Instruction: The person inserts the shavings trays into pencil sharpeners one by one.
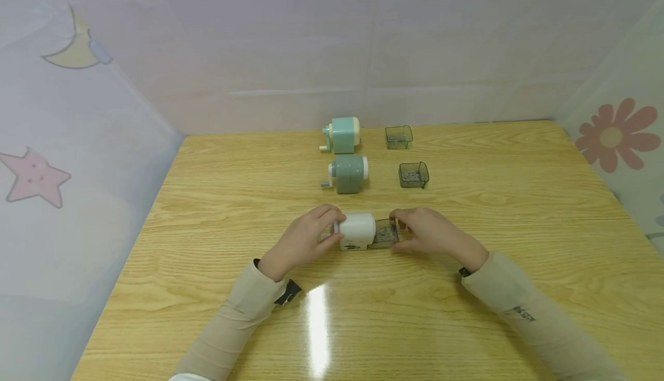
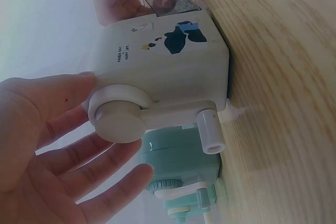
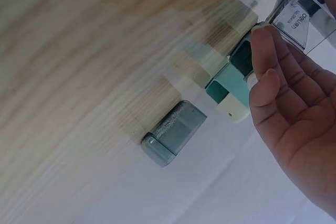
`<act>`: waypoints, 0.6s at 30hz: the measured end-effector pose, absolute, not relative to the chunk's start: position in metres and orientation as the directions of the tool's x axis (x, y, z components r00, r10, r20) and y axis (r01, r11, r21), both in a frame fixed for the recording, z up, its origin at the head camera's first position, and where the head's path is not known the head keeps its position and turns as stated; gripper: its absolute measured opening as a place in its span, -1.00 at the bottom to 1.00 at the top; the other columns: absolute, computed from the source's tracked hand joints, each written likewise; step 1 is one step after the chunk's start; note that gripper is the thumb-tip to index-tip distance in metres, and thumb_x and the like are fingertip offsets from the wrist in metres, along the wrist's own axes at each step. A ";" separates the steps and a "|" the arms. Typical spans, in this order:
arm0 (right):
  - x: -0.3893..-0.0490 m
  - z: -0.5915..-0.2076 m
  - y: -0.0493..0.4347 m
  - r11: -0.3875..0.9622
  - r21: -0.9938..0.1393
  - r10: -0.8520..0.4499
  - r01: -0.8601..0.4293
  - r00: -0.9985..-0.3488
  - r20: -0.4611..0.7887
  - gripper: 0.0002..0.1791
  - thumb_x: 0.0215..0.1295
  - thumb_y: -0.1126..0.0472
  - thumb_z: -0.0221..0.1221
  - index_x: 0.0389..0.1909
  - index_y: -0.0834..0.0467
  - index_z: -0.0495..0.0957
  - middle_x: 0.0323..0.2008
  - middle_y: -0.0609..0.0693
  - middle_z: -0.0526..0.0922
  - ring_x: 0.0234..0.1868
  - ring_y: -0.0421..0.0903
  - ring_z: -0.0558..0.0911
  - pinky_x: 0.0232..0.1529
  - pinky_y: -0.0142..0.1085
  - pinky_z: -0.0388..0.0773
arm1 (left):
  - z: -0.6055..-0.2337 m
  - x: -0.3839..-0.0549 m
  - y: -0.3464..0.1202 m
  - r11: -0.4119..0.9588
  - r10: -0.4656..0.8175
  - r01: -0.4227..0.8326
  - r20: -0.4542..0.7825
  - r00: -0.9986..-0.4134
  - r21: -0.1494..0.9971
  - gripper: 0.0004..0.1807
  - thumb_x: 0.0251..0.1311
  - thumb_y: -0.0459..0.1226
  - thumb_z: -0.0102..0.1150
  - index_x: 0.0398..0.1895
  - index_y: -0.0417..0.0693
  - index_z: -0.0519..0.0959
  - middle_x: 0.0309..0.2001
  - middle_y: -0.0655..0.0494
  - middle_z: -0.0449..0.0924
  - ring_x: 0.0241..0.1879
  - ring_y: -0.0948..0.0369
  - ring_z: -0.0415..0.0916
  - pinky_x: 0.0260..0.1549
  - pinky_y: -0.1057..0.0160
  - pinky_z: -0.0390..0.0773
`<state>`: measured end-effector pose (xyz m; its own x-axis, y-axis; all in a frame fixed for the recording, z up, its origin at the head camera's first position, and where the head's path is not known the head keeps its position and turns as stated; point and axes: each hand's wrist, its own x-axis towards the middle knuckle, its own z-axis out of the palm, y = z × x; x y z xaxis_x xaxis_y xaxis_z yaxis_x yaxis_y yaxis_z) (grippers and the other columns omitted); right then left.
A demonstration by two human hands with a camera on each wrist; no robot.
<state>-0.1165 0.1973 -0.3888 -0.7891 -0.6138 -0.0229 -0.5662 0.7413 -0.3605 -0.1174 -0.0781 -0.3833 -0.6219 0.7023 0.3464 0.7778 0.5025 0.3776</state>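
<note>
A white crank pencil sharpener (image 1: 357,228) with a panda print lies on the wooden table, its crank (image 2: 178,111) facing left. My left hand (image 1: 306,236) grips its crank end between thumb and forefinger, while the other fingers are spread behind it in the left wrist view. On the opposite side, a clear shavings drawer (image 1: 385,234) sticks partway out of the body, with grey shavings inside. My right hand (image 1: 429,231) pinches the drawer's outer end by its front and back edges. In the right wrist view the drawer (image 3: 296,22) shows a printed label.
Behind stand a grey-green sharpener (image 1: 349,174) and a light teal sharpener (image 1: 342,135), cranks to the left. To the right of each sits a separate clear drawer, the nearer drawer (image 1: 413,175) and the farther drawer (image 1: 398,138), both holding shavings. A draped wall (image 1: 311,52) rises behind the table.
</note>
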 end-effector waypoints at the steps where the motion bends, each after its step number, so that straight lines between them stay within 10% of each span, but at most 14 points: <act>1: -0.116 -0.389 0.197 0.740 -0.361 -0.615 -0.568 -0.788 -0.019 -0.34 -0.11 -0.04 0.38 -0.07 0.33 0.47 -0.50 -0.07 0.53 -0.55 -0.23 0.45 -0.54 -0.37 0.41 | -0.383 -0.117 -0.078 0.503 0.702 0.777 0.345 -0.623 0.379 -0.72 0.14 -0.24 0.20 -0.12 -0.16 0.49 -0.08 0.00 0.50 -0.17 0.17 0.50 -0.23 0.27 0.54; 18: -0.118 -0.391 0.191 0.754 -0.357 -0.604 -0.552 -0.796 -0.044 -0.31 -0.11 -0.06 0.38 -0.04 0.32 0.47 -0.47 -0.06 0.55 -0.51 -0.21 0.48 -0.51 -0.34 0.44 | -0.382 -0.118 -0.078 0.497 0.705 0.782 0.351 -0.616 0.376 -0.72 0.13 -0.24 0.21 -0.12 -0.17 0.49 -0.08 0.01 0.50 -0.16 0.18 0.50 -0.21 0.29 0.53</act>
